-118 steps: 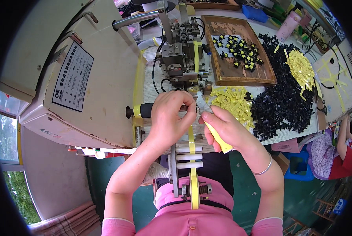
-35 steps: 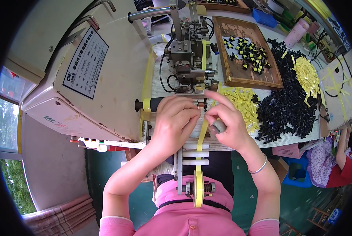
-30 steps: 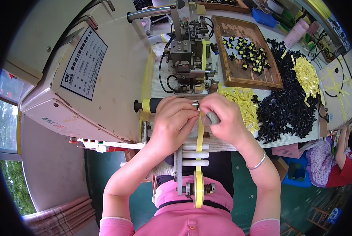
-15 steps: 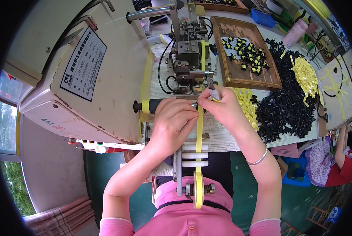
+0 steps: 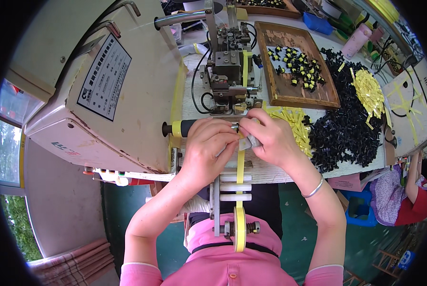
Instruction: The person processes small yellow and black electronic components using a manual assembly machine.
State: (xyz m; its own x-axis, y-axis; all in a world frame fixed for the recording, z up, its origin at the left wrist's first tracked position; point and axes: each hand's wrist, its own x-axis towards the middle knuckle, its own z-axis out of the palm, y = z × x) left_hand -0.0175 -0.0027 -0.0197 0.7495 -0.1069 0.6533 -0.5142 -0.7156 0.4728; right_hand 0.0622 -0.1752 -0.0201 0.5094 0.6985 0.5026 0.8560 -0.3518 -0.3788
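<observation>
My left hand (image 5: 208,143) is closed at the front of the machine, its fingers bent over the end of a black cylindrical grip (image 5: 190,127). What its fingertips pinch is hidden. My right hand (image 5: 268,136) meets it from the other side, closed on a small flat grey tool (image 5: 247,142) whose pale end points down and left. This tool lies over a yellow ribbon (image 5: 240,167) that runs up from a reel (image 5: 240,231) past white rollers (image 5: 236,188). Directly beyond both hands stands the metal press mechanism (image 5: 228,71).
A large cream machine housing (image 5: 142,114) blocks the left side. On the right are a wooden tray (image 5: 301,101) of black-and-yellow pieces, a heap of black parts (image 5: 344,138), yellow strips (image 5: 294,126) and another yellow pile (image 5: 370,93). Another person (image 5: 404,200) sits at far right.
My right hand has turned and drawn the grey tool down from upright onto the ribbon, its flat end now pointing toward me. My left hand has hardly moved.
</observation>
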